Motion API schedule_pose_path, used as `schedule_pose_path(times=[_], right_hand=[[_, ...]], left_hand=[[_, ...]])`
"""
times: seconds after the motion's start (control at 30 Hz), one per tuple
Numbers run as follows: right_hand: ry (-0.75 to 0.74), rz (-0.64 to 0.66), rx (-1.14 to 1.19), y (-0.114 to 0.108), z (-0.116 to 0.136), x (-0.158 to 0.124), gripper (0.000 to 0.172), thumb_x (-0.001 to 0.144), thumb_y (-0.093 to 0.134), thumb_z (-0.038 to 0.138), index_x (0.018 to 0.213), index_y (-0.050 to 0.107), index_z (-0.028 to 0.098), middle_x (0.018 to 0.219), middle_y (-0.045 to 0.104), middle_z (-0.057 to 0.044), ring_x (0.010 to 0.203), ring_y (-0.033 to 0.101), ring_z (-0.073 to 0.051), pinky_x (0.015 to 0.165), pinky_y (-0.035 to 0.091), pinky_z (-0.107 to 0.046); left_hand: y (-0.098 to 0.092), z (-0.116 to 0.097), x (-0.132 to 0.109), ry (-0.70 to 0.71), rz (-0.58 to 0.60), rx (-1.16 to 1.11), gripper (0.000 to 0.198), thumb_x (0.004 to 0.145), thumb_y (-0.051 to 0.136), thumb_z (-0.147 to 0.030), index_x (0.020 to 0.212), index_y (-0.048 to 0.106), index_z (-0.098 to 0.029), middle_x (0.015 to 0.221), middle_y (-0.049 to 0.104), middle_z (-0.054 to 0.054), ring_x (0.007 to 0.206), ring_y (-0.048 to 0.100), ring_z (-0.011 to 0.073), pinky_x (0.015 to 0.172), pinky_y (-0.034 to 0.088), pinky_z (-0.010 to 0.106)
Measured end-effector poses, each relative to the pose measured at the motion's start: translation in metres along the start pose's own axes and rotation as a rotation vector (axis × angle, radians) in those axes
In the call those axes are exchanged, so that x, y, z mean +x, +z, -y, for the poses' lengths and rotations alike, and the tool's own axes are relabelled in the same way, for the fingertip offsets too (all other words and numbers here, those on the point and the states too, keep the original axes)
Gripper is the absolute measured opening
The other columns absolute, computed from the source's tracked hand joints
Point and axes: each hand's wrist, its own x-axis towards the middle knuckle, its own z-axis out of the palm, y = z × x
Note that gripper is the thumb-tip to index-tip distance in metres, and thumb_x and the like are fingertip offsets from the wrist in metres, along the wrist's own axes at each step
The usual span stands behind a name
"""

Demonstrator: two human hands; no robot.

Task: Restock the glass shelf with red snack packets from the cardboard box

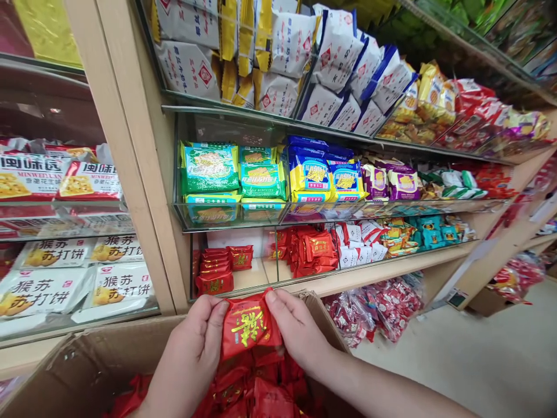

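Between my hands is a red snack packet (251, 326) with gold characters that appear upside down. My left hand (191, 348) pinches its left edge, and my right hand (296, 325) pinches its right upper corner. Directly beneath lies a cardboard box (108, 354) holding many similar red packets (272, 397). Just beyond my hands, the lowest glass shelf compartment holds a small row of red packets (215, 273) at its left side. More red packets (313, 249) are heaped in the compartment to the right.
Green soda biscuit packs (209, 168) and blue-yellow packs (308, 174) fill the middle shelf. White packets (335, 52) crowd the upper shelf. A wooden post (134, 145) divides off the left shelves with white cracker packs (47, 290). Bagged goods (383, 307) lie low at right.
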Motion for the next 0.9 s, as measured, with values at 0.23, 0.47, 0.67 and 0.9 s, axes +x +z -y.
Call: schedule_pose_path(times=[0.23, 0.47, 0.67, 0.9], right_hand=[[-0.096, -0.071, -0.092, 0.001, -0.003, 0.004, 0.036, 0.086, 0.029, 0.044, 0.065, 0.042, 0.018, 0.063, 0.044, 0.001, 0.06, 0.04, -0.01, 0.056, 0.034, -0.022], [-0.201, 0.072, -0.308, -0.013, -0.004, 0.008, 0.036, 0.084, 0.033, 0.042, 0.057, 0.034, 0.018, 0.055, 0.036, 0.004, 0.053, 0.033, -0.008, 0.05, 0.028, -0.021], [-0.314, 0.303, -0.389, -0.009, 0.004, 0.007, 0.037, 0.083, 0.038, 0.039, 0.055, 0.042, 0.016, 0.052, 0.039, 0.005, 0.051, 0.034, -0.007, 0.05, 0.028, -0.02], [0.095, 0.281, 0.219, -0.003, -0.005, 0.008, 0.038, 0.072, 0.052, 0.051, 0.092, 0.045, 0.019, 0.069, 0.048, 0.003, 0.052, 0.047, -0.008, 0.044, 0.04, -0.019]], left_hand=[[0.007, -0.001, -0.005, -0.145, 0.032, -0.177, 0.023, 0.077, 0.043, -0.046, 0.069, 0.045, -0.024, 0.056, 0.053, -0.004, 0.055, 0.05, 0.0142, 0.052, 0.041, 0.021], [-0.001, 0.005, -0.003, -0.109, 0.248, -0.102, 0.018, 0.075, 0.051, -0.041, 0.076, 0.053, -0.024, 0.068, 0.06, -0.002, 0.069, 0.058, 0.0156, 0.065, 0.045, 0.022], [0.006, 0.006, -0.003, -0.179, 0.589, -0.474, 0.071, 0.069, 0.063, -0.029, 0.13, 0.025, -0.027, 0.11, 0.06, 0.0, 0.105, 0.051, 0.0167, 0.09, 0.04, 0.028], [0.006, -0.015, 0.0, -0.509, 0.339, -0.961, 0.027, 0.069, 0.063, -0.028, 0.094, 0.058, -0.019, 0.079, 0.068, 0.002, 0.072, 0.064, 0.0171, 0.071, 0.05, 0.032]])
